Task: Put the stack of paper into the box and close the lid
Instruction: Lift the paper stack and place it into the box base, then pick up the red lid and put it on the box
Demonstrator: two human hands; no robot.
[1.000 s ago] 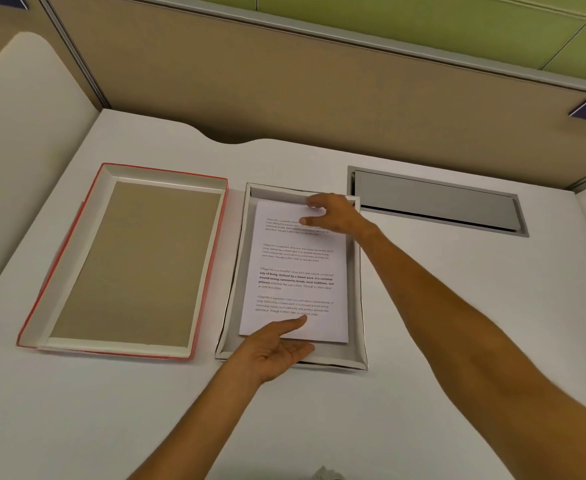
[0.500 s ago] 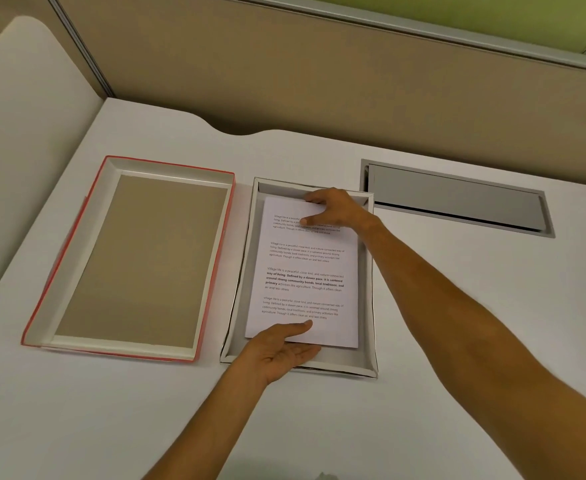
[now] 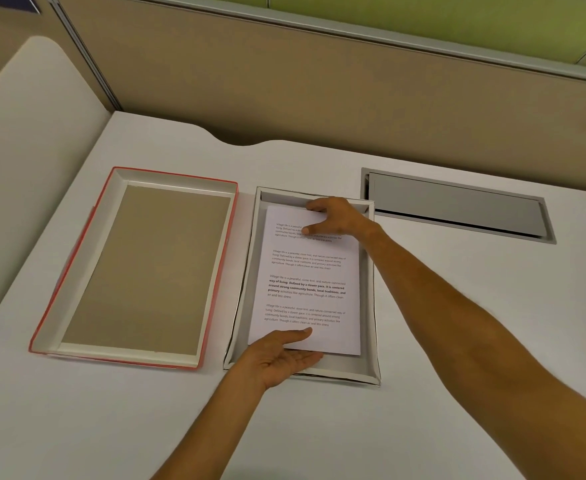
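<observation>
A stack of paper with printed text lies inside the open grey-white box at the middle of the desk. My left hand grips the stack's near edge, thumb on top and fingers underneath. Across the box, my right hand holds the far edge, its fingers curled over the top of the sheets. The lid, red outside with a brown inner face, lies upside down to the left of the box.
A grey cable hatch is set into the white desk at the back right. A beige partition wall runs along the far edge, and a white side panel stands at the left.
The stack has settled slightly lower into the box, with both hands staying on its ends. The camera has shifted, so everything sits a bit lower in view.
</observation>
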